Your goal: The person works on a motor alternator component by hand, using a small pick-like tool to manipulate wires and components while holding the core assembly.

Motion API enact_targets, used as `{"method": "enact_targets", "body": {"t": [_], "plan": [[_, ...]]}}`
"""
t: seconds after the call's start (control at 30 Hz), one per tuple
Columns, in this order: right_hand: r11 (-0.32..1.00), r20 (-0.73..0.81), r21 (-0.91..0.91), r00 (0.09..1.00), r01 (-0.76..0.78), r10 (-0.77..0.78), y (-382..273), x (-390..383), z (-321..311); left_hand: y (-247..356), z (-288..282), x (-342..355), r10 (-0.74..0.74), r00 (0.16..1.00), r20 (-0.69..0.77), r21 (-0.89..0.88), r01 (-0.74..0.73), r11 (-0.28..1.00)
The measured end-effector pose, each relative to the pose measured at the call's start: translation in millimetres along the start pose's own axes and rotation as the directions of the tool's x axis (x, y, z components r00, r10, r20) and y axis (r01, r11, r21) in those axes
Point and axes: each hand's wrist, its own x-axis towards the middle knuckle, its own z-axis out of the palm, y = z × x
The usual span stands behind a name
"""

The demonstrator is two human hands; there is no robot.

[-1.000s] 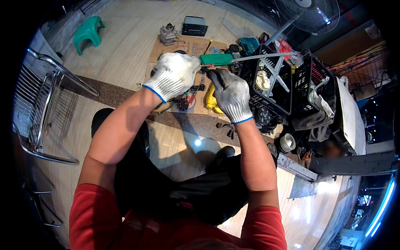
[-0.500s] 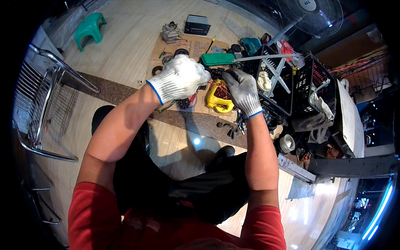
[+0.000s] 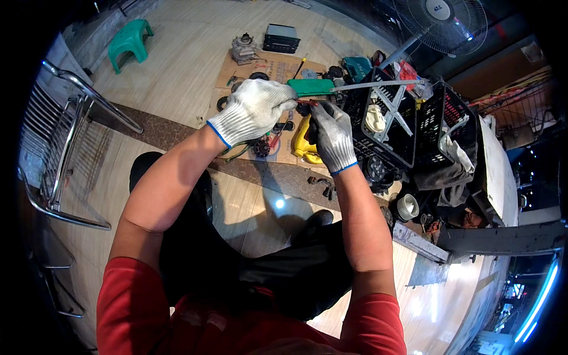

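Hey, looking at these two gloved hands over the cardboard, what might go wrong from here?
The right hand is close beside the yellow container in this view, so it might nudge it.

Anything slipping from between the right hand and the left hand could get lost among the loose parts on the cardboard.

The long metal bar reaches the green case near the right hand and might snag that glove.

Partly covered, partly cropped
Right hand point(image 3: 332, 133) hides part of the yellow container point(image 3: 302, 142); far right, the fan point(image 3: 438, 10) is cut off.
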Motion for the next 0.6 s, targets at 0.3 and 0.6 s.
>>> {"method": "enact_targets", "body": {"t": [0.3,0.6], "plan": [[0.860,-0.017,-0.418,0.944,0.293,-0.329,-4,-7,9,0,3,1,-0.063,0.997,-0.050,0.130,0.069,0.989],[0.398,0.207,-0.779,0.798,0.484,-0.566,-26,-13,-1,0,3,6,-0.077,0.988,0.130,0.398,0.019,0.917]]}}
